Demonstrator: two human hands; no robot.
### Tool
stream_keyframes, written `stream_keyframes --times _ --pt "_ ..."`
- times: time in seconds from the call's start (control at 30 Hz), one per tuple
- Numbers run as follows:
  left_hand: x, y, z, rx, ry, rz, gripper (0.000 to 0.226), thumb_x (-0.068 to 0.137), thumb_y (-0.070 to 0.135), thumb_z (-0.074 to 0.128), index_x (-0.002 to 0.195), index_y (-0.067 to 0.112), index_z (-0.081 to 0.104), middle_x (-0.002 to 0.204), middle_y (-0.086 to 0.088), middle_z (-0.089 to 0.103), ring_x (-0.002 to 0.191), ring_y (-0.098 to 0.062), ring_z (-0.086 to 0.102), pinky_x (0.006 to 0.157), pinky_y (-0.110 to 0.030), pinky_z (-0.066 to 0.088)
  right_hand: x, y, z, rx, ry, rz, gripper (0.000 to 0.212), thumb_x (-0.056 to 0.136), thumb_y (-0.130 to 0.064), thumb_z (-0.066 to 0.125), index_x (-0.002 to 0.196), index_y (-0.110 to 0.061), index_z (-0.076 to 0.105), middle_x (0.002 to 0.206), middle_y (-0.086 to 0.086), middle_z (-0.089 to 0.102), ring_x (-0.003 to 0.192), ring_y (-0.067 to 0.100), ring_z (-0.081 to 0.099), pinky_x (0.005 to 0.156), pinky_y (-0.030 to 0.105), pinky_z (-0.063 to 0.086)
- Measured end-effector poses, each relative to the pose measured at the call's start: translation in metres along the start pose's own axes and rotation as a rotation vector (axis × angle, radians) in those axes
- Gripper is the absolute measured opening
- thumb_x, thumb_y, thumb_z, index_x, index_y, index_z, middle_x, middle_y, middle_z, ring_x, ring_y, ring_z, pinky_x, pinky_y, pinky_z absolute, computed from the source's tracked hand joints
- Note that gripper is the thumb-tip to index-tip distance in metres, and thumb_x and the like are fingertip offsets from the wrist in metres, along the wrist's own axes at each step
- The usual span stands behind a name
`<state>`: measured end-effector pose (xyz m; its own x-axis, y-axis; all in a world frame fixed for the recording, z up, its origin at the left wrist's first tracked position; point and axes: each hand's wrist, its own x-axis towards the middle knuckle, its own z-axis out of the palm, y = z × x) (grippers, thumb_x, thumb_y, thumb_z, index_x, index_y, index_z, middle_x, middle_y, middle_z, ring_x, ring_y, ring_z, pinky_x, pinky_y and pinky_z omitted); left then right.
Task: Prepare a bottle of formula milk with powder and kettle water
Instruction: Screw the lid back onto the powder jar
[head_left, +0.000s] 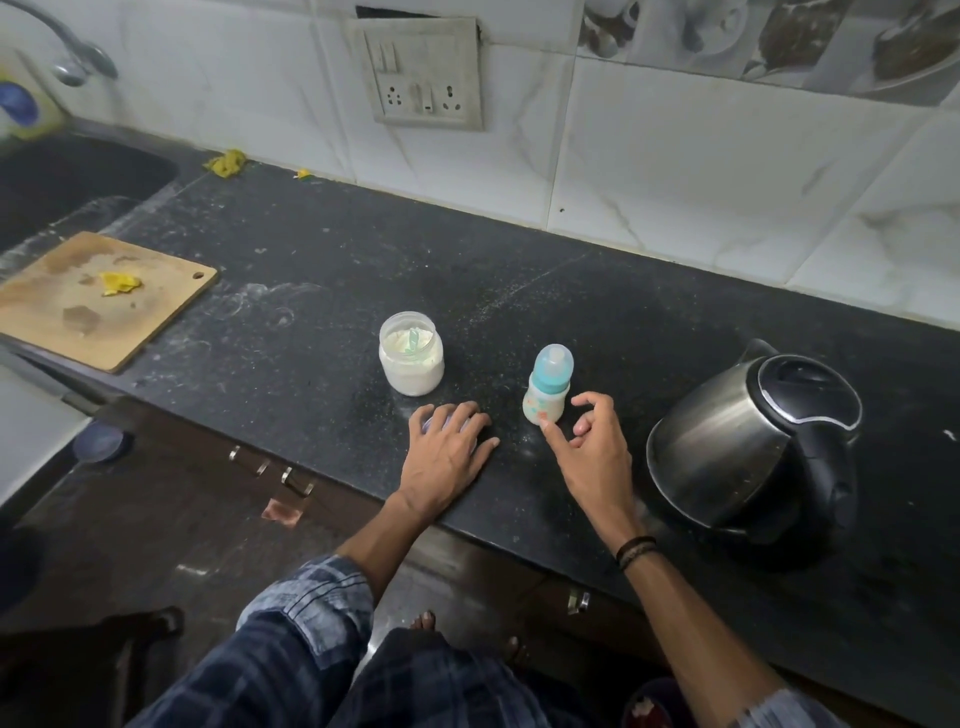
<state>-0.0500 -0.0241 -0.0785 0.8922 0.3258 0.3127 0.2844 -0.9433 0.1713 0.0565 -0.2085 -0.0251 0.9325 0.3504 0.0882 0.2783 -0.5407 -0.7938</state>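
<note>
A black stone counter (322, 270) runs along a white tiled wall. Near its front edge stands an open jar (411, 364) of pale powder with a green scoop (413, 340) stuck in the powder. To the right of the jar, and apart from it, a small baby bottle (545, 402) stands upright. It has a blue teat top and looks filled with a whitish liquid. Further right sits a steel kettle (727, 447) with a black lid and handle, its lid closed.

The left hand (449, 449) lies palm down on the counter in front of the jar. Its fingers are spread fairly flat over a round pale lid (429, 423), which is mostly hidden beneath them. Whether the hand grips the lid or only rests on it cannot be told.

The right hand (589, 441) hovers just beside the bottle, between it and the kettle. Its fingers are loosely curled and hold nothing. The thumb tip is at the bottle's base, touching it or almost so. A dark band (636, 551) circles that wrist.

At the far left, a wooden cutting board (62, 322) carries a yellow scrap (120, 283). It lies beside a dark sink (67, 176) with a tap (78, 57) above. A socket panel (426, 78) is set in the wall.
</note>
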Motion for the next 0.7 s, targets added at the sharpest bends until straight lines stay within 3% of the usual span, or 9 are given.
stream_keyframes --times 0.2,0.33,0.43,0.57,0.7 --pt "0.009 -0.002 -0.02 -0.068 0.045 0.013 0.035 0.101 0.052 0.059 0.123 0.025 0.066 0.13 0.007 0.064 0.118 -0.017 0.062 0.111 -0.046 0.033 -0.016 -0.013 0.018 0.115 -0.065 -0.005 0.021 0.089 -0.031 0.078 0.094 -0.033 0.058 0.073 -0.004 0.057 0.064 0.01 0.058 0.064 0.025 0.049" --pt "0.018 -0.009 -0.036 -0.115 -0.008 0.061 0.043 0.099 0.052 0.059 0.134 0.026 0.059 0.136 0.006 0.062 0.123 -0.015 0.059 0.111 -0.04 0.028 -0.011 -0.027 0.036 0.257 -0.14 0.146 0.01 0.094 -0.027 0.074 0.093 -0.032 0.065 0.082 -0.001 0.068 0.072 0.015 0.068 0.067 0.033 0.057" --pt "0.02 -0.014 -0.044 -0.182 -0.078 0.085 0.052 0.097 0.049 0.063 0.142 0.025 0.053 0.142 0.005 0.058 0.129 -0.016 0.056 0.112 -0.039 0.025 -0.007 -0.037 0.051 0.391 -0.159 0.286 0.002 0.098 -0.026 0.069 0.097 -0.028 0.07 0.088 0.004 0.074 0.069 0.008 0.071 0.061 0.024 0.056" --pt "0.017 -0.021 -0.051 -0.295 -0.102 0.132 0.058 0.094 0.033 0.067 0.148 0.02 0.05 0.145 0.003 0.057 0.131 -0.017 0.055 0.111 -0.037 0.025 -0.009 -0.046 0.07 0.583 -0.282 0.482 0.015 0.104 -0.029 0.061 0.109 -0.021 0.073 0.097 0.009 0.079 0.082 0.014 0.077 0.067 0.024 0.058" --pt "0.02 -0.026 -0.059 -0.435 -0.115 0.154 0.067 0.085 0.019 0.066 0.148 0.022 0.047 0.145 0.004 0.055 0.13 -0.014 0.052 0.105 -0.029 0.023 -0.013 -0.051 0.078 0.736 -0.353 0.56 0.027 0.104 -0.039 0.059 0.119 -0.021 0.073 0.106 0.006 0.08 0.096 0.02 0.078 0.072 0.028 0.06"
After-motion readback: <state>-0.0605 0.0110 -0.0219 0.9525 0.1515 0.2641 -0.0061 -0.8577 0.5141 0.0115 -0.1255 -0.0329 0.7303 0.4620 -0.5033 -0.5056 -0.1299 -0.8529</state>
